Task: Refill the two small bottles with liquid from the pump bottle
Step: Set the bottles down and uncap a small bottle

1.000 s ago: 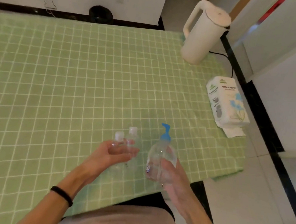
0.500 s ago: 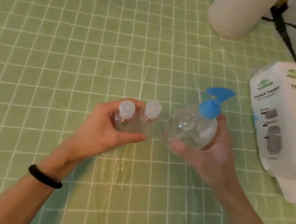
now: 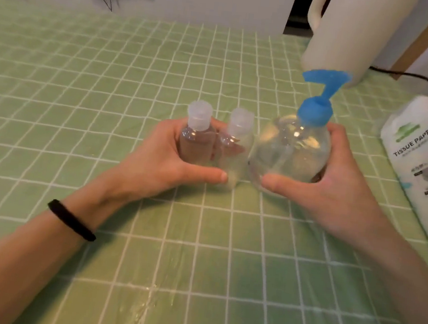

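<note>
left hand [image 3: 160, 161] grips both small bottles [image 3: 195, 144], right hand [image 3: 345, 186] grips the pump bottle [image 3: 290, 154], so I'd stand them flat before uncapping.

Centre: your left hand [image 3: 165, 162] holds both small bottles [image 3: 196, 144] and your right hand [image 3: 337, 185] holds the pump bottle [image 3: 290, 154]; the three stand packed side by side, with no room for fingers between them.
Above: the caps and the taller pump head [image 3: 320, 94] are uncovered, so you can reach them from overhead.
Behind right: the kettle [image 3: 353, 36] stands near the pump head, and its cord [image 3: 414, 77] trails off to the right.
Right: the tissue pack [image 3: 424, 162] lies near your right hand and hems in that side.
Left and far: open cloth [image 3: 84, 82] up to the wall.
Near: open cloth between your forearms.
</note>
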The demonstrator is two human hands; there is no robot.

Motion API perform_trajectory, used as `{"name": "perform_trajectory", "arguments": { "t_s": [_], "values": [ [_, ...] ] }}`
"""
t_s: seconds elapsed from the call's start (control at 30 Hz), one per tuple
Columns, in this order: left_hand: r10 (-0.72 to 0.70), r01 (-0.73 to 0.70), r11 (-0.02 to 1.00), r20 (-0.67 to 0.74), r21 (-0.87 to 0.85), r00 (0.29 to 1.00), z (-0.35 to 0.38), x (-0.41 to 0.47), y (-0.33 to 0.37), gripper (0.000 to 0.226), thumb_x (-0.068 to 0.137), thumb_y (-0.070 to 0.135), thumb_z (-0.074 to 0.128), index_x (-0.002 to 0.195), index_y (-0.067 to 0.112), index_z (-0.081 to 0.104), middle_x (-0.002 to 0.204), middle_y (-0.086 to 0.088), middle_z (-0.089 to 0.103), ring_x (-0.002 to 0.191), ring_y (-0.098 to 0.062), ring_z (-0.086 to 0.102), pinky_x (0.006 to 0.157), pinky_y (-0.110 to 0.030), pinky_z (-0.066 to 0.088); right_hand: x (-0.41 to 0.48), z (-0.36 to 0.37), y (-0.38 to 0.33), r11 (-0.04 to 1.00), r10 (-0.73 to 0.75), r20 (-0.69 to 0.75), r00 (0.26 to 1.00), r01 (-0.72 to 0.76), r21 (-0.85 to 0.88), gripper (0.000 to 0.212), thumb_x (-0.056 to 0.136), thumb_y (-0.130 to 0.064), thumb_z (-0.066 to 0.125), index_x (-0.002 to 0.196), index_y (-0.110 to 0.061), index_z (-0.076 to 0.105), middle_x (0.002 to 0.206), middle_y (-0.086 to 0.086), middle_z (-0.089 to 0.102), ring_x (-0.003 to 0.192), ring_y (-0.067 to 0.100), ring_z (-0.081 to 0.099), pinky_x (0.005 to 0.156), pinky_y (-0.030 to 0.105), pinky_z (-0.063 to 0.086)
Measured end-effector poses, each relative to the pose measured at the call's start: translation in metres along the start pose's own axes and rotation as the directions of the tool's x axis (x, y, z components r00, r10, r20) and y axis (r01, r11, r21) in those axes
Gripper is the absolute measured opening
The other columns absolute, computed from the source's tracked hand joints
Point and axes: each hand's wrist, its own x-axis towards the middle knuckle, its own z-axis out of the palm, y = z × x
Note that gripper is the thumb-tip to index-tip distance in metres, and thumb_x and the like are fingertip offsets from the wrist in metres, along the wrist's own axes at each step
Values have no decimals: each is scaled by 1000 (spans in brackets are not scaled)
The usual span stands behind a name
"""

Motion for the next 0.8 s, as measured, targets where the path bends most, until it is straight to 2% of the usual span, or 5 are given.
{"name": "perform_trajectory", "arguments": {
  "t_s": [0.1, 0.3, 0.43, 0.6, 0.8],
  "values": [
    [7, -7, 1000, -26, -3, 1000, 5, -6, 4, 56, 70, 7, 86, 123, 8, 70, 118, 3, 81, 112, -12, 76, 94, -19, 57, -2, 1, 2, 1000, -26, -19, 999, 26, -17, 91, 56, -51, 94, 130, -37, 42, 114, -29, 66, 101, -8, 68, 78, 11, 54],
    [-74, 76, 995, -32, 60, 997, 2, -10, 19, 71, 75, -7, 84, 139, 12, 62, 130, -1, 76, 120, -13, 73, 103, -28, 57, -10, -6, -5, 1000, 20, 35, 999, -20, 21, 112, 51, -53, 95, 143, -28, 37, 133, -16, 63, 112, -2, 66, 103, 37, 54],
    [-102, 108, 986, -55, 130, 993, 1, -21, 26, 76, 77, -8, 86, 143, 15, 57, 130, -1, 75, 120, -17, 73, 98, -25, 58, -32, -12, -8, 999, 23, -53, 998, -21, 49, 125, 52, -63, 92, 155, -31, 29, 154, -10, 48, 135, 3, 50, 111, 28, 39],
    [-94, 108, 989, -136, 103, 986, 6, -41, 32, 72, 79, -5, 86, 139, 19, 55, 135, 4, 71, 127, -10, 68, 110, -29, 53, -54, -6, -13, 985, -11, -267, 964, 57, 163, 91, 68, -52, 90, 145, -28, 46, 141, -11, 57, 129, -1, 53, 104, 23, 46],
    [-31, 70, 986, -243, 152, 970, 9, -66, 27, 52, 84, -4, 82, 130, 8, 61, 125, -2, 75, 117, -8, 73, 106, -27, 55, -55, 17, -19, 979, -40, -306, 951, 98, 176, 67, 79, -37, 87, 135, -29, 52, 130, -20, 59, 123, -7, 55, 77, 0, 47]
  ]
}}
